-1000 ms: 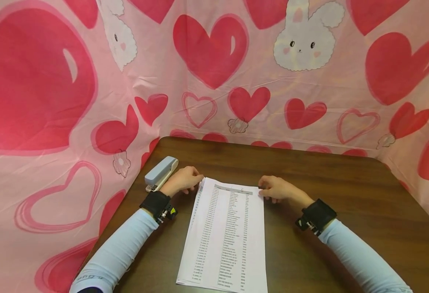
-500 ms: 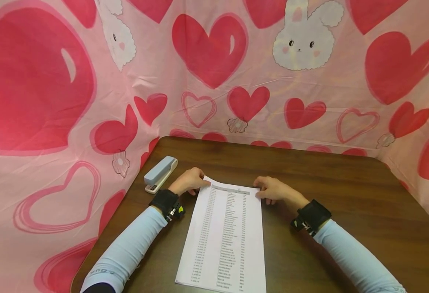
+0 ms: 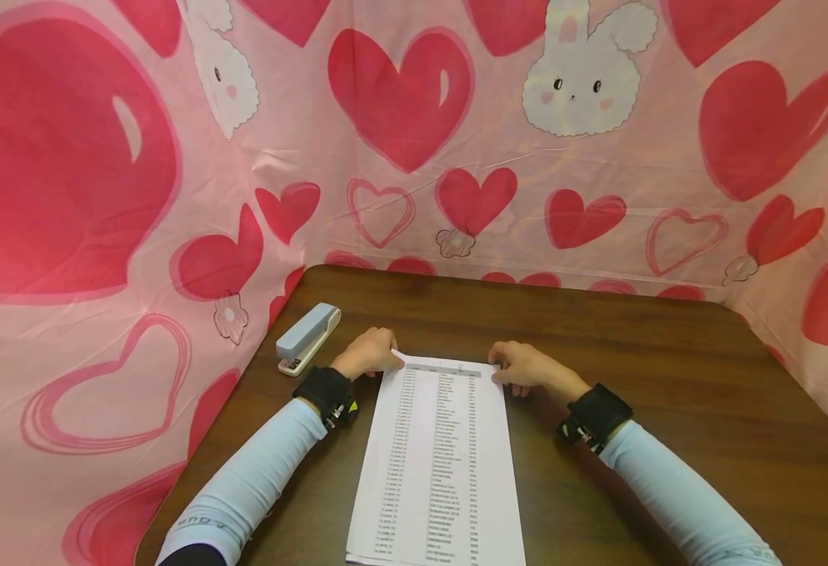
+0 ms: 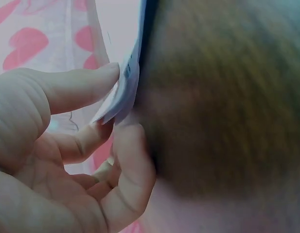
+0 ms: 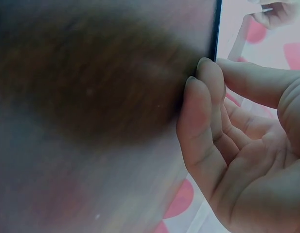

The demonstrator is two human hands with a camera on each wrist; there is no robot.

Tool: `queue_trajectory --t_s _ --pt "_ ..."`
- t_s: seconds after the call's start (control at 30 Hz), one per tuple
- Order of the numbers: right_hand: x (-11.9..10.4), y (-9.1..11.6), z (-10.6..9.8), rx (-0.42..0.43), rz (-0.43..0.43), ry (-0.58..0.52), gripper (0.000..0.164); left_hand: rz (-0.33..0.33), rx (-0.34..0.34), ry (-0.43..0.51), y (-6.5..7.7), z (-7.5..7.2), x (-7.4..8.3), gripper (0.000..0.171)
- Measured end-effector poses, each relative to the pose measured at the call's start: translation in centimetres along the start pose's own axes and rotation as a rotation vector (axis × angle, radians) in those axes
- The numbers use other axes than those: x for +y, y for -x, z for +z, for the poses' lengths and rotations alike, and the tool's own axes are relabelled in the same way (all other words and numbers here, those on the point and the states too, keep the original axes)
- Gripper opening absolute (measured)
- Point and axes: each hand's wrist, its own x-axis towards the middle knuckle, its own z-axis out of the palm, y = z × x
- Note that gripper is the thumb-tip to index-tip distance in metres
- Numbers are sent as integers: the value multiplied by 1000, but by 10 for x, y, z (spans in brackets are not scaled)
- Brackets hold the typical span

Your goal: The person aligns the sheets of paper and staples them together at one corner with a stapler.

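Observation:
Printed sheets of paper (image 3: 438, 464), with a grey header row and columns of small text, lie over the table in front of me in the head view. My left hand (image 3: 371, 352) pinches their far left corner. The left wrist view has the thumb (image 4: 86, 87) on top and a finger beneath, with the layered paper corner (image 4: 125, 92) bent between them. At the far right corner my right hand (image 3: 534, 368) pinches the paper edge between thumb and fingers. In the right wrist view the fingertips (image 5: 203, 73) meet right at that edge.
A light blue and white stapler (image 3: 307, 338) lies left of my left hand, near the table's left edge. The brown wooden table (image 3: 682, 377) stretches behind and to the right. A pink heart-print cloth (image 3: 399, 102) hangs around the back and sides.
My left hand has shifted right onto the paper's far left corner and now pinches it. The right hand has moved slightly left with the right corner. The sheets' edges look more even.

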Motion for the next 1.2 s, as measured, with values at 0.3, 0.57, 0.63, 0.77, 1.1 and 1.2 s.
queue_trajectory --t_s 0.3,0.57,0.63,0.77,1.1,1.2 --pt "0 -1 1 14 4 24 24 4 -6 53 1 1 -1 26" --pt "-2 1 3 17 14 3 23 -3 -110 265 1 -5 -9 24" --pt "-2 2 3 18 17 3 23 0 -123 278 3 -8 -8 22" --pt "0 1 2 24 21 4 30 44 -75 277 7 -15 -5 15" --pt "17 8 -13 61 -22 -204 37 214 111 349 21 -52 5 17" --pt "17 13 -20 48 -120 -355 34 227 155 361 23 -64 9 19"
